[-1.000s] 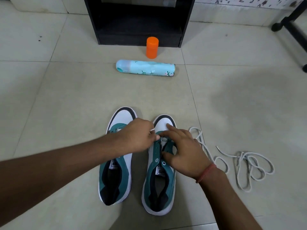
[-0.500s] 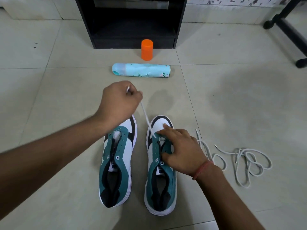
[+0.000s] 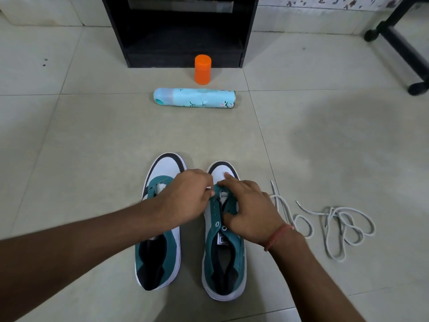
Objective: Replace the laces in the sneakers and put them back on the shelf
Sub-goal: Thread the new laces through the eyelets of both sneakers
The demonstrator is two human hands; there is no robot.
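The tiled floor takes up most of my view, with wide bare tile at 9 o'clock and between the shoes and the can. At 12 o'clock the black shelf is cut off by the top edge, so I see only its lowest opening. A black stand leg runs off the frame at 2 o'clock.

My two sneakers sit side by side, toes toward the shelf: the left sneaker is half covered by my forearm, the right sneaker is at 6 o'clock. My left hand has its fingers curled at the right sneaker's front eyelets, pinching a small white bit; I cannot tell for sure that it is the lace end. My right hand rests on the right sneaker's tongue area, fingers bent and pressing the teal upper, hiding the eyelets on that side.

Loose white laces lie tangled at 3 o'clock, just beside my right wrist. A pale blue spray can lies on its side toward 12 o'clock, and an orange container stands upright just beyond it.
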